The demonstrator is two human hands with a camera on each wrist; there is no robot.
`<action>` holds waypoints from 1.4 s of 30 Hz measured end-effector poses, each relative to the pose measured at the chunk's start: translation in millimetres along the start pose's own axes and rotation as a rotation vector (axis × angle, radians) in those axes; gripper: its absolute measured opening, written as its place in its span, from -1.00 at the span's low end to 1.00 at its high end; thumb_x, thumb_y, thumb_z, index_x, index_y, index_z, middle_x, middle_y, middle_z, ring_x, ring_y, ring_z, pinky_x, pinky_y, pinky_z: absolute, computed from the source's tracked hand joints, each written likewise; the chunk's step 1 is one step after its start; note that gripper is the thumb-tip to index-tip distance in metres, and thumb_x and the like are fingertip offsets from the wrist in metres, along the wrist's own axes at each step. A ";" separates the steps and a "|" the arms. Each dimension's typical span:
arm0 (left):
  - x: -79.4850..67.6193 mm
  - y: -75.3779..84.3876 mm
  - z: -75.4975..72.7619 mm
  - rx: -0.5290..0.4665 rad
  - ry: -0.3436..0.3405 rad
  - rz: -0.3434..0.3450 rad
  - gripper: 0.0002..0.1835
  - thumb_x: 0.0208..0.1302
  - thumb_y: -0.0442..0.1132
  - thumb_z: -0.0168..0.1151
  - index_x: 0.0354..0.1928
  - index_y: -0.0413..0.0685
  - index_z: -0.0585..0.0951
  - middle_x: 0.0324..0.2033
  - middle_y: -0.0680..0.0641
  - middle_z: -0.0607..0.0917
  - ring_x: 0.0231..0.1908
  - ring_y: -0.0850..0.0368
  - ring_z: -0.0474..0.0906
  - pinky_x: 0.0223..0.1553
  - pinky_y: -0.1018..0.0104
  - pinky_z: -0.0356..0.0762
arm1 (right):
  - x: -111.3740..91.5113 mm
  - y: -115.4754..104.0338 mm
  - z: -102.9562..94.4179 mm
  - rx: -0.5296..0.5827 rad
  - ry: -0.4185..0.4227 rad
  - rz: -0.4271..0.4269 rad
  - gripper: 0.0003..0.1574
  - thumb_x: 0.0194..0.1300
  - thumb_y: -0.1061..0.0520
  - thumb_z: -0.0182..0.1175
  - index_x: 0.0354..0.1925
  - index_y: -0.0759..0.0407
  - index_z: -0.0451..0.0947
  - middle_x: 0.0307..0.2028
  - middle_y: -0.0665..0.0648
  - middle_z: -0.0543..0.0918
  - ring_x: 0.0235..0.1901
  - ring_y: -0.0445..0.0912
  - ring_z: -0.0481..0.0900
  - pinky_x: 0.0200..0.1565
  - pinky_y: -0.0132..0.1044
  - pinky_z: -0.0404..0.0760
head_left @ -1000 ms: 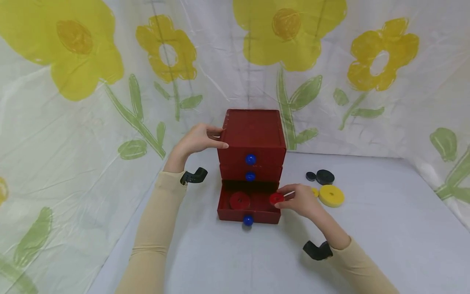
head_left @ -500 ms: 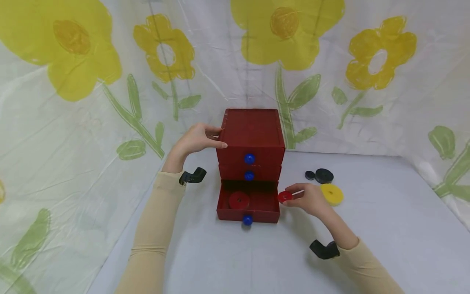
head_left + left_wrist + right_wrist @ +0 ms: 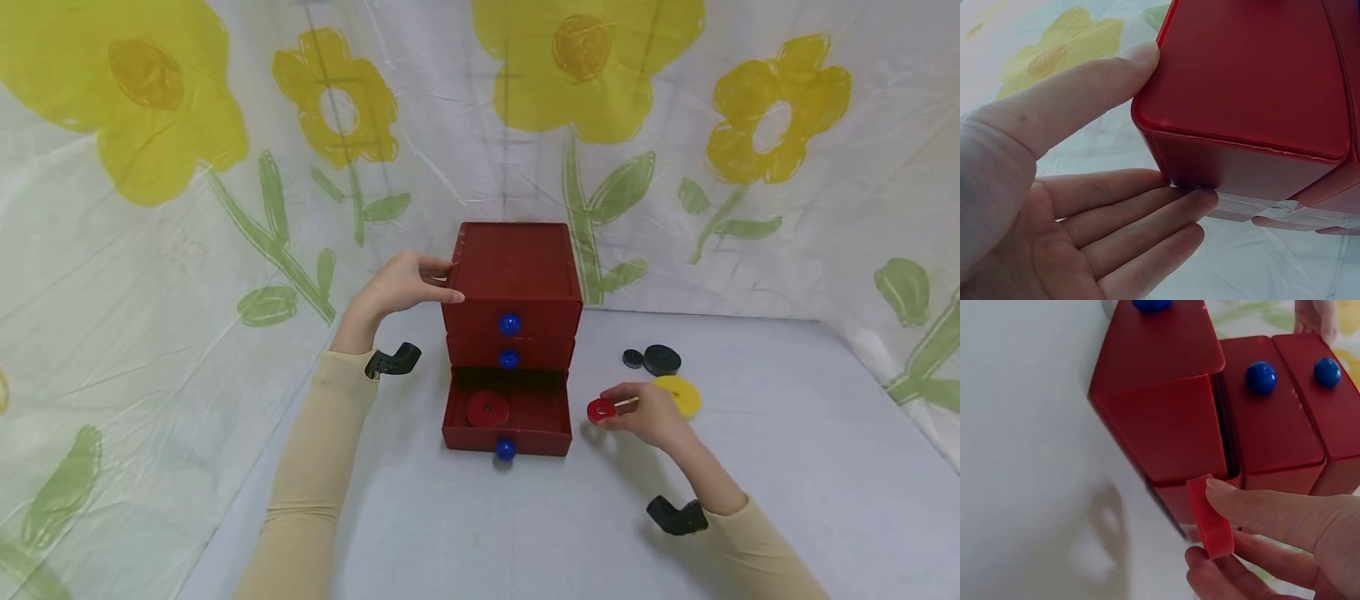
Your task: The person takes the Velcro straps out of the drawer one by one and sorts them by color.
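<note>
A small red disc with a centre hole (image 3: 601, 410) is pinched between the thumb and fingers of my right hand (image 3: 651, 412), just right of the pulled-out bottom drawer (image 3: 536, 408). The right wrist view shows this disc edge-on, its thick rim between thumb and fingertips. Inside the drawer, toward the left, lies a larger red disc (image 3: 487, 409). My left hand (image 3: 401, 282) rests at the upper left of the red drawer cabinet (image 3: 517, 262). Its thumb touches the top edge and its fairly straight fingers (image 3: 1141, 247) lie against the side.
The middle and top drawers, with blue knobs (image 3: 510, 324), are closed. Right of the cabinet lie a large yellow disc (image 3: 681, 397), a large black disc (image 3: 662, 360) and a small black disc (image 3: 633, 358). A white flowered curtain (image 3: 427, 167) hangs behind the table.
My right hand has lifted the small red disc out of the drawer's right side and moved it rightward, past the drawer wall. My left hand stays on the cabinet.
</note>
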State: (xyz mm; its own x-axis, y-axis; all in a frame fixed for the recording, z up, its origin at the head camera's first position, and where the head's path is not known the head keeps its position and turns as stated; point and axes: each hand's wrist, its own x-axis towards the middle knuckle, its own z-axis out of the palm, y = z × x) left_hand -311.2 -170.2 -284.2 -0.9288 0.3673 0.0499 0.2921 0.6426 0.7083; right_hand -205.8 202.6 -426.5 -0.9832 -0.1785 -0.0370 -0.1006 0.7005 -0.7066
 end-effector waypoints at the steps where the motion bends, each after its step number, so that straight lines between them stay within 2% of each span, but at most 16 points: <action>1: 0.0 0.0 0.0 -0.001 0.000 0.001 -0.26 -0.03 0.10 0.46 0.21 -0.02 0.53 0.15 -0.06 0.58 0.17 0.06 0.49 0.12 0.09 0.49 | -0.7 0.9 -0.3 0.000 -0.001 0.007 -0.51 0.01 0.14 0.45 -0.06 0.29 0.62 -0.15 0.27 0.68 -0.22 0.05 0.68 -0.22 -0.18 0.68; 21: -1.6 0.1 0.5 -0.004 0.000 -0.005 -0.26 -0.04 0.12 0.45 0.21 0.00 0.53 0.16 -0.04 0.57 0.17 0.07 0.49 0.12 0.09 0.50 | -11.0 25.2 -10.7 -0.043 -0.025 0.036 -0.46 -0.01 0.13 0.46 -0.05 0.34 0.61 -0.13 0.31 0.67 -0.22 0.06 0.67 -0.20 -0.15 0.67; 26: -2.0 0.1 1.1 0.004 -0.002 -0.008 -0.26 -0.03 0.13 0.44 0.22 0.00 0.52 0.17 -0.04 0.56 0.18 0.07 0.48 0.13 0.08 0.49 | -12.4 33.0 -12.1 -0.042 -0.028 0.058 -0.49 0.00 0.14 0.46 -0.07 0.32 0.62 -0.13 0.30 0.67 -0.23 0.04 0.66 -0.20 -0.16 0.67; 42: -1.7 0.1 0.6 0.009 -0.002 -0.006 -0.24 -0.03 0.15 0.44 0.23 0.01 0.51 0.18 -0.04 0.56 0.18 0.06 0.48 0.14 0.08 0.48 | -22.0 46.1 -16.4 -0.072 -0.027 0.130 -0.43 -0.03 0.06 0.48 -0.05 0.27 0.62 -0.11 0.30 0.66 -0.19 0.06 0.64 -0.21 -0.15 0.66</action>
State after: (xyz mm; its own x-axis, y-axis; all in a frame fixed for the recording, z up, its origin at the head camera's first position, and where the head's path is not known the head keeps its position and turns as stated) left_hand -309.5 -170.3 -284.7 -0.9301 0.3647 0.0446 0.2887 0.6505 0.7025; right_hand -191.2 250.2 -446.7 -0.9843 -0.1012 -0.1448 0.0156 0.7667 -0.6419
